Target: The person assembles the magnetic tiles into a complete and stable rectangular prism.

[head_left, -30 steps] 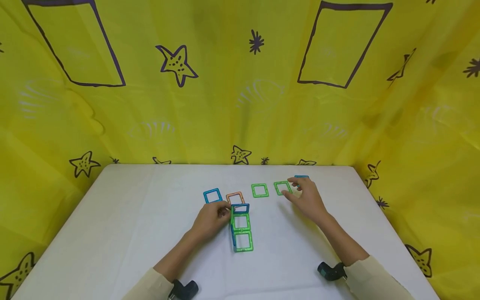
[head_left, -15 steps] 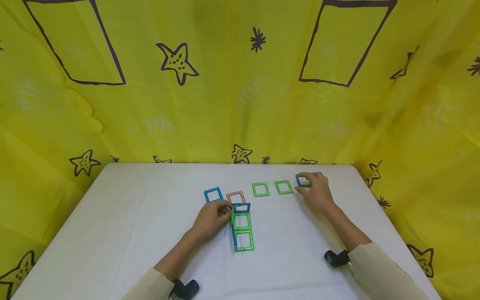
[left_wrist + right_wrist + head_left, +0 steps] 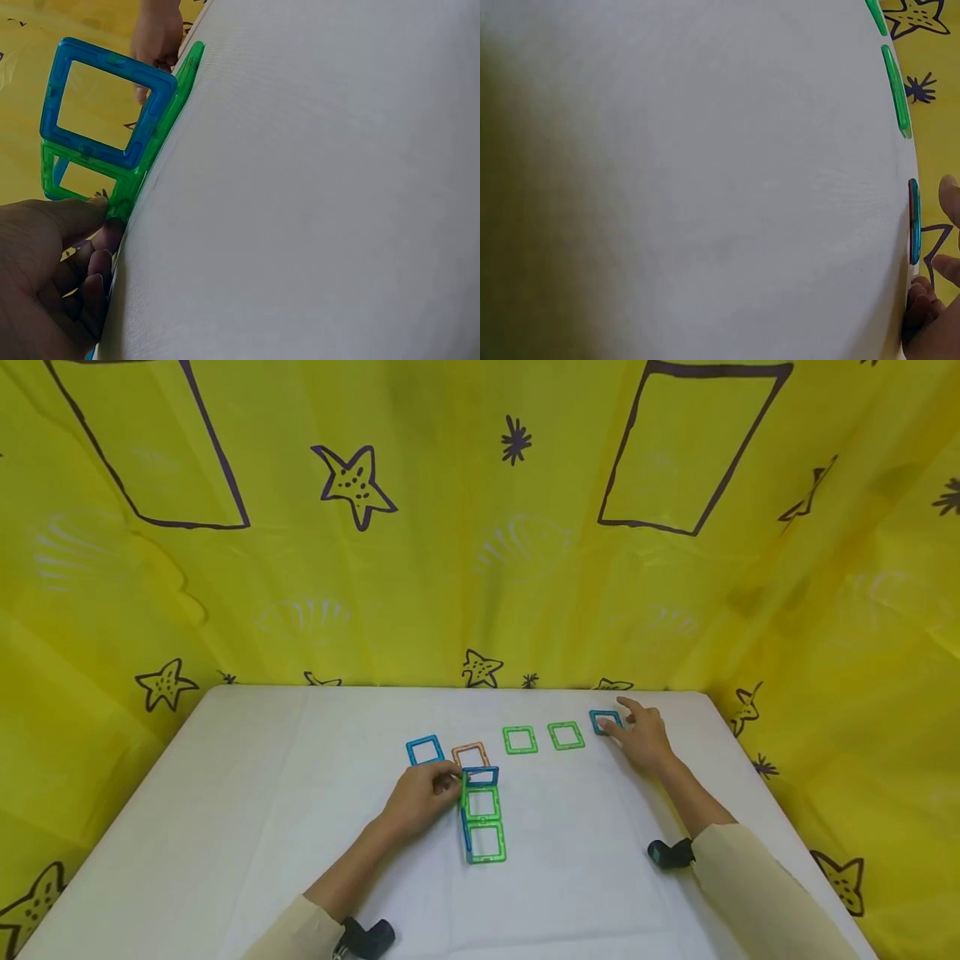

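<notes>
My left hand (image 3: 420, 800) pinches an upright green square magnetic tile (image 3: 118, 204) at the left side of a small build, thumb on one face. The build has two flat green tiles (image 3: 482, 820) in a row, an upright blue tile (image 3: 481, 769) at its far end and another blue one (image 3: 467, 837) along the left. Over at the back right, my right hand (image 3: 643, 745) hovers with thumb and forefinger spread by a loose blue tile (image 3: 604, 712). In the right wrist view a reddish strip runs along that blue tile (image 3: 916, 221); its thumb contact cannot be told.
Two loose green tiles (image 3: 520, 728) (image 3: 566, 724) lie flat in the back row. An orange tile (image 3: 469, 745) and a blue tile (image 3: 425, 740) lie behind my left hand. White cloth covers the table (image 3: 300, 735); a yellow curtain (image 3: 420, 585) stands around it.
My right hand moved right from near the green tiles, tilted up the blue tile half a second ago, and now has spread its fingers with the tile lying flat. The left hand stayed put.
</notes>
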Motion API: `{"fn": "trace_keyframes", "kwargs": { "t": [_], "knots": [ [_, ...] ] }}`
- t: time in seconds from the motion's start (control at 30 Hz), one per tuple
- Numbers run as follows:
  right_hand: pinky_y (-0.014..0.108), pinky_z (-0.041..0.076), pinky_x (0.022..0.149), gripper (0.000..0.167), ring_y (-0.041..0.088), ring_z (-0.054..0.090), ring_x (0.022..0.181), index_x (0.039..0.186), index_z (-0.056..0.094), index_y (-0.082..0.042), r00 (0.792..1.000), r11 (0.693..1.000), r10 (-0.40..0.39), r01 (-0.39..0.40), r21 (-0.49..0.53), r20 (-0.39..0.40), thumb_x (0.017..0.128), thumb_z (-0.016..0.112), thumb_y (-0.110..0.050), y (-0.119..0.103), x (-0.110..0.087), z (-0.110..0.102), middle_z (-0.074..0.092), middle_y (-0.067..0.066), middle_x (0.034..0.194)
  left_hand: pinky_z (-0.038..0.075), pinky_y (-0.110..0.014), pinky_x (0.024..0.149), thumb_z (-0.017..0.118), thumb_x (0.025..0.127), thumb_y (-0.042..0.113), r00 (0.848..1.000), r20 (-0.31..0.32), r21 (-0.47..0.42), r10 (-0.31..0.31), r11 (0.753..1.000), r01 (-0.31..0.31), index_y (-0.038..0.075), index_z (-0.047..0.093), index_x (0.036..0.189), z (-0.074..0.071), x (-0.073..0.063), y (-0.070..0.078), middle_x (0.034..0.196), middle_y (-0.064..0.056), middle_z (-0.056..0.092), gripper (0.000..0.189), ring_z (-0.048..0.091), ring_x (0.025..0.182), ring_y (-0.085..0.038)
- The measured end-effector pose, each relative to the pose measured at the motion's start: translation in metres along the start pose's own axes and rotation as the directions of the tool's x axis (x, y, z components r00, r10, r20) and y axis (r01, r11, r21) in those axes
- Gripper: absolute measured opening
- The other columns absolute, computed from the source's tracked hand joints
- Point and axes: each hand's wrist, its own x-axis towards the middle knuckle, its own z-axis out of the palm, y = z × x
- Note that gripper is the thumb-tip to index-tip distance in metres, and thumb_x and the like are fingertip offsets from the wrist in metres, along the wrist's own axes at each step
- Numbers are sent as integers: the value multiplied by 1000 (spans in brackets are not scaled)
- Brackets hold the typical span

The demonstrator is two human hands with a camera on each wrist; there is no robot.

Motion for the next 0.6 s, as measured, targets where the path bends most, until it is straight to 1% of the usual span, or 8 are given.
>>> {"fn": "trace_keyframes", "kwargs": {
  "t": [0.1, 0.27, 0.3, 0.47, 0.6],
  "knots": [
    [64, 36, 107, 69, 54, 43, 126, 156, 36, 10, 1000, 1000, 19, -19, -16, 3, 107, 62, -32, 5, 1, 2, 47, 40, 133, 47, -27, 69, 69, 97, 11, 1000, 8, -4, -7, 1000, 7, 10, 77, 116, 0, -1, -2, 86, 8, 64, 21, 56, 78, -13],
    [64, 38, 106, 63, 55, 45, 124, 152, 42, 11, 1000, 998, 7, -6, -65, 11, 106, 64, -27, 10, 3, 4, 46, 40, 131, 47, -27, 69, 69, 97, 10, 1000, -3, -4, 6, 1000, -6, 10, 77, 115, 0, -1, -4, 85, 9, 64, 20, 56, 78, -12],
    [64, 38, 105, 62, 55, 46, 123, 151, 44, 11, 1000, 998, 4, -3, -66, 11, 106, 64, -26, 10, 3, 4, 46, 40, 131, 47, -27, 69, 69, 96, 9, 1000, -8, -1, 16, 1000, -16, 10, 77, 114, 0, -1, -4, 85, 8, 64, 20, 56, 77, -12],
    [63, 41, 101, 56, 52, 49, 117, 147, 51, 8, 1000, 998, -3, 4, -65, 4, 104, 66, -24, 9, 4, 4, 48, 38, 128, 46, -27, 68, 68, 95, 7, 1000, -8, -7, 20, 1000, -20, 9, 77, 112, -1, -1, -4, 84, 8, 64, 19, 55, 77, -12],
    [60, 43, 96, 54, 49, 50, 111, 143, 50, 10, 1000, 999, -7, 6, -40, -21, 103, 68, -23, 10, 3, 1, 49, 36, 124, 46, -27, 68, 68, 95, 7, 1000, -7, -11, 23, 1000, -23, 9, 77, 112, 0, 1, -3, 85, 8, 64, 20, 55, 77, -12]
  ]
}}
